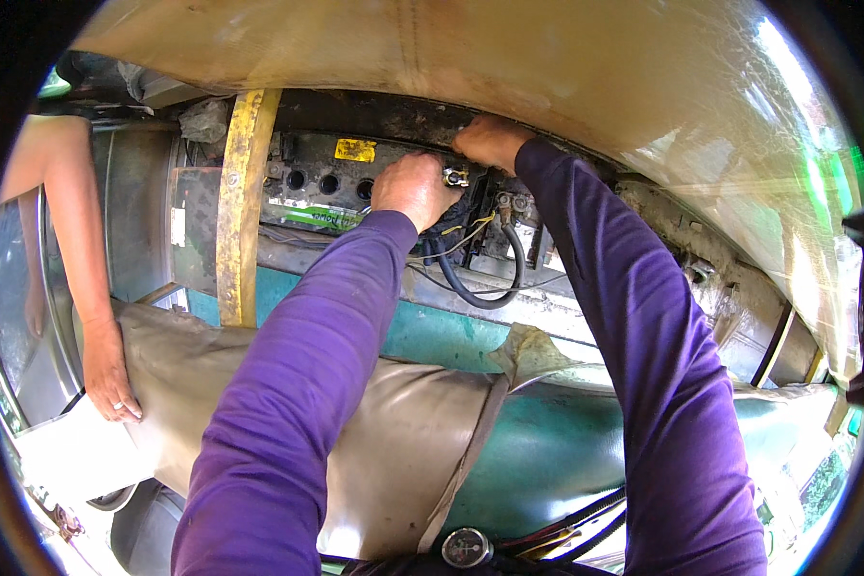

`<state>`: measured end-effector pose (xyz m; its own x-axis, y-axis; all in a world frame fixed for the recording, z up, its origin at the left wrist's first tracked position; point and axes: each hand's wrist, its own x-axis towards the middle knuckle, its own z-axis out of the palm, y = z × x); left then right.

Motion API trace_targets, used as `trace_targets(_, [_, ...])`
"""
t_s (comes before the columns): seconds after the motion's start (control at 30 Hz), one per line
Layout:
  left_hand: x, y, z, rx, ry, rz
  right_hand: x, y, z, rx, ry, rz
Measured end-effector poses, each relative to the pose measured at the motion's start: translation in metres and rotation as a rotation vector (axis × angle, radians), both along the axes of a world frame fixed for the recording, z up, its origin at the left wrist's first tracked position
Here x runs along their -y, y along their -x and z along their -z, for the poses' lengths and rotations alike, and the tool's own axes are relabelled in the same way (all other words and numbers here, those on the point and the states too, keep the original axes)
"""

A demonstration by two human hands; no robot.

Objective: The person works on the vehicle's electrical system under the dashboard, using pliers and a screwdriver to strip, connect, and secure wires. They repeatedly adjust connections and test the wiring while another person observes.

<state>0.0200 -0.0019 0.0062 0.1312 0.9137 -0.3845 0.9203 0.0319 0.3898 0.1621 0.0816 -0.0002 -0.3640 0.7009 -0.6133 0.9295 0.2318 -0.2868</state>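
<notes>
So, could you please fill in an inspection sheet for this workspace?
Surface: beige cover draped over a teal surface.
Main things: black battery, three dark round openings showing; bright metal fitting beside the left hand.
Clutter: crumpled grey clump near the yellow upright; round gauge at the lower edge.
Grip: left hand at the battery's right end, right hand farther back; fingertips hidden, so neither hold is clear.
Cables: thick black cable loops below the hands; thin wires nearby.
Surroundings: another person's hand at left, beside a bright white board.

This looks like the inside of a vehicle, given the black battery, looped cable and round gauge.
</notes>
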Motion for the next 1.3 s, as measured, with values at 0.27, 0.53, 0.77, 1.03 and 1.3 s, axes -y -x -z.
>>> trace_targets(0.27, [0.000, -0.001, -0.003, -0.006, 0.019, -0.007, 0.000, 0.003, 0.009, 0.038, 0.064, -0.144])
trace_targets(0.53, [-0.003, -0.003, -0.010, -0.026, 0.121, -0.005, 0.000, -0.007, -0.001, 0.000, 0.179, -0.055])
trace_targets(0.77, [-0.004, 0.000, -0.001, 0.024, 0.041, -0.015, 0.000, -0.001, 0.010, 0.118, -0.008, -0.553])
trace_targets(1.03, [-0.009, 0.006, 0.008, 0.040, 0.036, 0.035, -0.002, -0.002, 0.018, 0.177, 0.026, -0.593])
trace_targets(1.3, [-0.009, 0.000, -0.013, -0.039, 0.145, 0.032, 0.000, 0.002, 0.010, 0.138, 0.026, -0.311])
